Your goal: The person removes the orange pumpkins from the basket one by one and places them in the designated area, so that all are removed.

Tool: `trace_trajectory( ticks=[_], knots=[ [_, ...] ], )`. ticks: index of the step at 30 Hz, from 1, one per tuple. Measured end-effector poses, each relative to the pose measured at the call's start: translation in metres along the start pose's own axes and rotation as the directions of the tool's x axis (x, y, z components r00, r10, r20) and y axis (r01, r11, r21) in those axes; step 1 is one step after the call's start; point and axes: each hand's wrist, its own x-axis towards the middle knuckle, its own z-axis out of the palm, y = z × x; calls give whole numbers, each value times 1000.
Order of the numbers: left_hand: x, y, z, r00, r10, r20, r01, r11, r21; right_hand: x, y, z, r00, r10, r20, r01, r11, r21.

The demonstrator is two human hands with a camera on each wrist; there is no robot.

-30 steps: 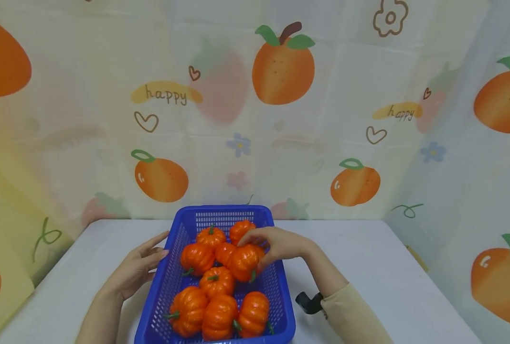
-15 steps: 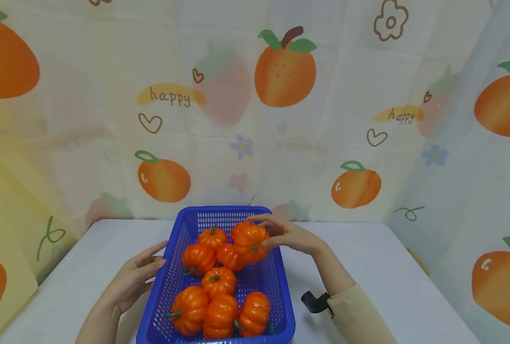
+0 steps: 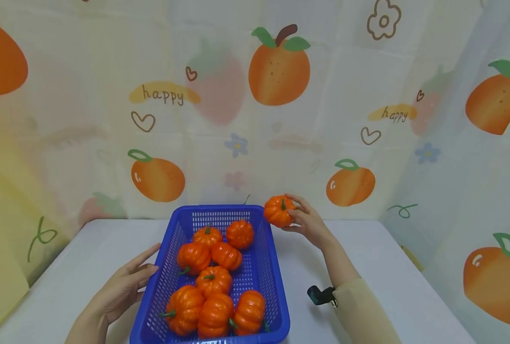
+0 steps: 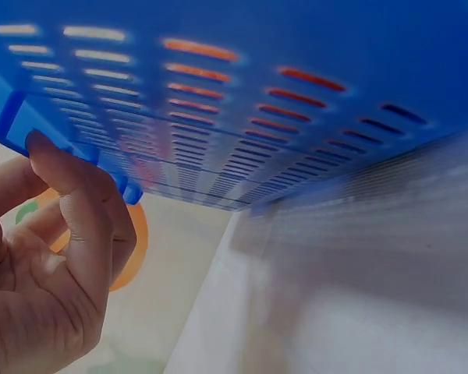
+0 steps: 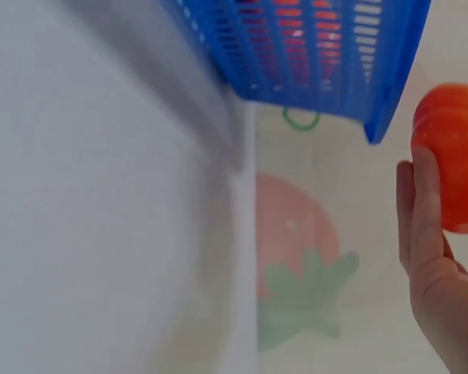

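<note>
My right hand [image 3: 308,223] grips a small orange pumpkin [image 3: 279,211] with a green stem, held in the air at the far right corner of a blue plastic basket [image 3: 282,291]. In the right wrist view the same pumpkin [image 5: 456,156] sits against the fingers, clear of the basket's wall. Several more pumpkins [image 3: 214,281] lie inside the basket, some with green stems. At the basket's left side is my left hand [image 3: 119,289], fingers loosely extended and fingertips at the rim. The left wrist view shows that hand [image 4: 62,249] with its fingers bent gently near the rim's underside.
The basket stands on a white table [image 3: 341,258]. Behind it hangs a pale curtain [image 3: 220,157] printed with fruit and flowers. A black device [image 3: 320,295] is attached at the right sleeve's cuff.
My right hand has lifted a pumpkin out of the basket and carried it up and to the right, past the rim. The left hand stays beside the basket, slightly lower along its side.
</note>
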Motion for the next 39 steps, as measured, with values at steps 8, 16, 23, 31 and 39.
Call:
trace_trajectory(
  ticks=[8,16,23,31,39],
  knots=[
    [-5,0,-6,989,-20,150,30,997,-65,3,27,-23,974,109,-198,-106,994,24],
    [-6,1,-8,969,-20,245,51,991,-121,0,48,-35,944,153,-292,-138,988,71],
    [-7,4,-9,974,-90,207,110,990,-87,0,59,-38,918,162,-362,-204,976,-81],
    [-8,3,-10,966,-94,242,124,986,-115,-1,73,-34,894,179,-410,-268,949,-169],
    [-9,3,-8,970,-87,229,113,988,-102,-6,81,-34,884,161,-438,-296,919,-259]
  ],
)
